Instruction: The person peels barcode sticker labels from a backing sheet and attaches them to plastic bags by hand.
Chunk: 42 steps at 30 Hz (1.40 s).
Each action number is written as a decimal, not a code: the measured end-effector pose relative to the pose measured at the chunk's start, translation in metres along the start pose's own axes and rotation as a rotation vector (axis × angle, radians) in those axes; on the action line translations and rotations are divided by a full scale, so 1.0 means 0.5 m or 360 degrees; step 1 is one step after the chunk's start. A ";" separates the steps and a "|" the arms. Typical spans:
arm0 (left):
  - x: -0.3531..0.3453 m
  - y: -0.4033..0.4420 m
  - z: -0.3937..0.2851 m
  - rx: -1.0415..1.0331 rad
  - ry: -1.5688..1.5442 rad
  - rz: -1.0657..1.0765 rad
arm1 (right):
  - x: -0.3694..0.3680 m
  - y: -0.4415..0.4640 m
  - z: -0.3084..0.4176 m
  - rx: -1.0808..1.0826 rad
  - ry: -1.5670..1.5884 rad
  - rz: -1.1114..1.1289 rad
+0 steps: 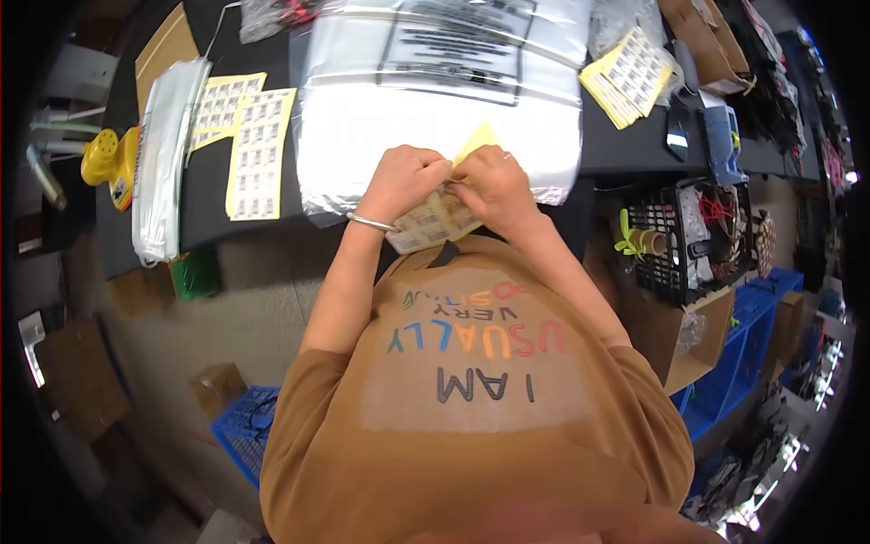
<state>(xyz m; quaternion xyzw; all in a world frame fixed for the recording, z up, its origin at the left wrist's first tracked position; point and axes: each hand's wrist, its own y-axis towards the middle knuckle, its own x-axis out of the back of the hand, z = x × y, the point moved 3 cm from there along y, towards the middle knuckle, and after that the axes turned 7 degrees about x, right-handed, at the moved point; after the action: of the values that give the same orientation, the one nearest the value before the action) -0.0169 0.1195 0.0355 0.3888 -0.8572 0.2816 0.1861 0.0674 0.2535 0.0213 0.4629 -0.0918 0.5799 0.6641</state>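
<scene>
Label sheet [424,228], 1, pinched by left hand [405,181] and right hand [497,189]; 2 yellow-edged sheets [257,154] lie left.

From head height, the single view (a very wide one) faces steeply down, fairly near the hands [408,186].

- A yellow plastic device [107,163] at the left end of the bench [616,150].
- A dark phone [677,130] on the bench's right side, near a blue object [722,145], perhaps a tape dispenser.
- A black basket [666,276] holding red cord [716,207], above an open cardboard box [710,340].
- A blue crate [237,431] at lower left, beside a small carton [217,387].
</scene>
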 end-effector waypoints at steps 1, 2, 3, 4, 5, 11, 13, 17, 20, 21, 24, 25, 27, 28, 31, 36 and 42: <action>-0.001 0.009 0.003 -0.0024 -0.0005 0.0019 | 0.001 -0.002 -0.001 -0.0012 -0.0027 -0.0006; -0.002 0.019 0.012 -0.0063 0.0101 -0.0005 | 0.003 -0.005 0.005 0.0072 -0.0056 0.0007; -0.004 0.029 0.022 -0.0098 0.0206 -0.0032 | 0.008 -0.010 0.010 0.0156 -0.0081 0.0023; -0.004 0.037 0.034 -0.0112 0.0201 -0.0020 | 0.021 -0.009 0.012 0.0119 0.0049 0.0053; -0.002 0.044 0.049 -0.0141 0.0317 -0.0044 | 0.031 -0.013 0.002 0.0109 0.0039 0.0051; -0.059 0.044 0.058 -0.0810 0.0508 -0.0086 | 0.152 -0.015 -0.234 -0.0833 0.0197 -0.0522; -0.098 0.048 0.049 -0.0770 0.0659 0.0016 | 0.142 0.000 -0.295 -0.0872 0.0213 -0.0409; -0.130 0.036 0.065 -0.0666 0.0946 0.0024 | 0.103 -0.008 -0.358 -0.0909 0.0127 -0.0163; -0.123 0.030 0.072 -0.0606 0.0821 0.0085 | 0.093 -0.013 -0.359 -0.0874 0.0075 -0.0169; -0.121 0.027 0.070 -0.0593 0.0823 0.0079 | 0.091 -0.013 -0.359 -0.0882 0.0028 -0.0169; -0.124 0.028 0.063 -0.0564 0.0850 0.0107 | 0.089 -0.014 -0.358 -0.0804 -0.0004 -0.0173; -0.126 0.028 0.066 -0.0561 0.0845 0.0086 | 0.089 -0.017 -0.359 -0.0816 -0.0004 -0.0173; -0.130 0.026 0.069 -0.0555 0.0839 0.0075 | 0.088 -0.017 -0.357 -0.0726 -0.0090 -0.0174; -0.129 0.026 0.069 -0.0562 0.0828 0.0062 | 0.087 -0.018 -0.356 -0.0731 -0.0089 -0.0173; -0.126 0.026 0.067 -0.0565 0.0804 0.0046 | 0.084 -0.017 -0.354 -0.0742 -0.0141 -0.0167; -0.130 0.027 0.067 -0.0557 0.0810 0.0034 | 0.073 -0.007 -0.329 -0.0626 -0.0436 -0.0094; -0.131 0.027 0.072 -0.0555 0.0771 0.0008 | 0.059 0.008 -0.302 -0.0570 -0.0831 0.0095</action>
<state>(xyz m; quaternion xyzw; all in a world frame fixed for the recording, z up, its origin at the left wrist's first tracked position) 0.0103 0.1410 -0.0323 0.2702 -0.8243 0.2152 0.4486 0.0106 0.3822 -0.0408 0.4688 -0.3733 0.4353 0.6718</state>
